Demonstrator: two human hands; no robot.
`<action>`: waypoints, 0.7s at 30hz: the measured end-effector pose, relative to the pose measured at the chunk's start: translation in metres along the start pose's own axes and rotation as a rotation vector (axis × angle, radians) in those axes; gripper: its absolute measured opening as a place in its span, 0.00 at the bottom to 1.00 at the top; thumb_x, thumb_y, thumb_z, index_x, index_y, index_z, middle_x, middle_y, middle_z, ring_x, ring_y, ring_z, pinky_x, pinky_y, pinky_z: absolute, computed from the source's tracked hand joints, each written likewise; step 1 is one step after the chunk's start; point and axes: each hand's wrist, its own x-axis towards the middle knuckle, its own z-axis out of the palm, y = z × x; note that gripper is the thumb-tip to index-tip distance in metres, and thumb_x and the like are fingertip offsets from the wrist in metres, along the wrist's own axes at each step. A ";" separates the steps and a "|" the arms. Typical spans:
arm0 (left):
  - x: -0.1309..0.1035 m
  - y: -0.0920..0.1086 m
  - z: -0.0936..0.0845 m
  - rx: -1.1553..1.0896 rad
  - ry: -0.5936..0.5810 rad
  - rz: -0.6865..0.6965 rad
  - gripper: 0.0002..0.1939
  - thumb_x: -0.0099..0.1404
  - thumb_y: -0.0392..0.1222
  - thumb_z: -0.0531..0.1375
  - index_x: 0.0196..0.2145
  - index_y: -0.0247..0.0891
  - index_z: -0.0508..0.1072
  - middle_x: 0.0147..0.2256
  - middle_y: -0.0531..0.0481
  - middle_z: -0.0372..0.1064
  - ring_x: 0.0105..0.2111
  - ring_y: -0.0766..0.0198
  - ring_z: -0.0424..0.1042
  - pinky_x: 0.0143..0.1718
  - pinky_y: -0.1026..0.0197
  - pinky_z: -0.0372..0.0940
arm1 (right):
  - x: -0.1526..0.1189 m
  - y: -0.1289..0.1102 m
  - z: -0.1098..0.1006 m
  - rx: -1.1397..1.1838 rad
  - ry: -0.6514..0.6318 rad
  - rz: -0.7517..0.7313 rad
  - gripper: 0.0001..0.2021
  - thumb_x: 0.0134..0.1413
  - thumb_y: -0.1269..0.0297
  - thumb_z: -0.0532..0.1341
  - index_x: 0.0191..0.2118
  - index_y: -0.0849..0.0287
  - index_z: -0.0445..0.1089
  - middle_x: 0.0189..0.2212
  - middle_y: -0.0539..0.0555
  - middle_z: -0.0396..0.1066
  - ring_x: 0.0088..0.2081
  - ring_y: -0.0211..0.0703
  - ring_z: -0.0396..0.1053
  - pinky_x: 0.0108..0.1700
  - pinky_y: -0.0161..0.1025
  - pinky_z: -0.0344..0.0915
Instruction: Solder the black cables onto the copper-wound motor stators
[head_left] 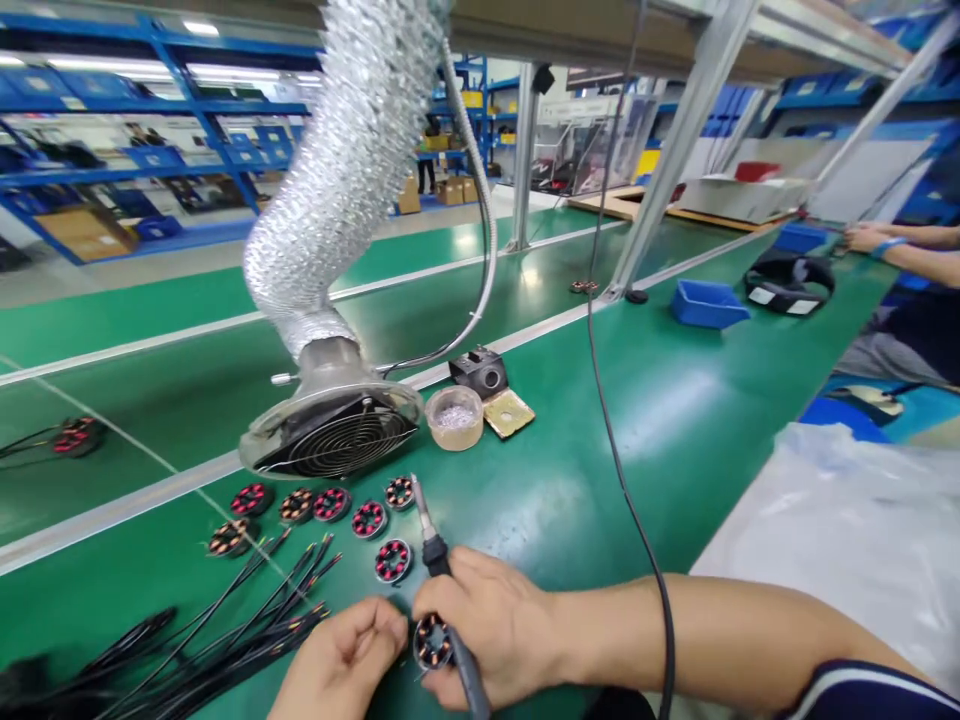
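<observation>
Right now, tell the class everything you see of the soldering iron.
The soldering iron has a metallic-looking shaft, a slim tip and a black grip partly hidden by the right hand holding it. It slants over the green bench, tip away from the wearer, beside a coil ring; contact is unclear.

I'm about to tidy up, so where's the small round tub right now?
In the head view, the round tub stands near the middle, ahead of the right hand, just right of the fan hood and left of the yellow pad.
</observation>
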 end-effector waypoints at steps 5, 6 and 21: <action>-0.020 0.000 -0.010 -0.001 0.047 0.148 0.24 0.63 0.62 0.55 0.24 0.37 0.67 0.22 0.54 0.57 0.25 0.65 0.54 0.28 0.65 0.53 | -0.009 0.001 -0.003 0.121 0.071 -0.077 0.19 0.44 0.61 0.60 0.44 0.52 0.57 0.31 0.51 0.68 0.32 0.48 0.69 0.31 0.42 0.69; -0.026 0.000 -0.017 0.024 0.053 0.185 0.23 0.66 0.59 0.54 0.26 0.36 0.69 0.24 0.54 0.59 0.26 0.65 0.56 0.29 0.65 0.54 | -0.012 0.003 -0.005 0.144 0.088 -0.066 0.19 0.46 0.66 0.59 0.46 0.54 0.57 0.31 0.53 0.68 0.31 0.49 0.69 0.30 0.43 0.69; -0.076 -0.021 -0.102 0.827 0.500 -0.044 0.06 0.60 0.41 0.62 0.35 0.43 0.78 0.29 0.49 0.74 0.32 0.56 0.72 0.37 0.61 0.60 | -0.016 0.037 0.003 0.059 0.155 -0.093 0.18 0.55 0.56 0.62 0.49 0.56 0.62 0.35 0.57 0.71 0.33 0.49 0.74 0.34 0.45 0.75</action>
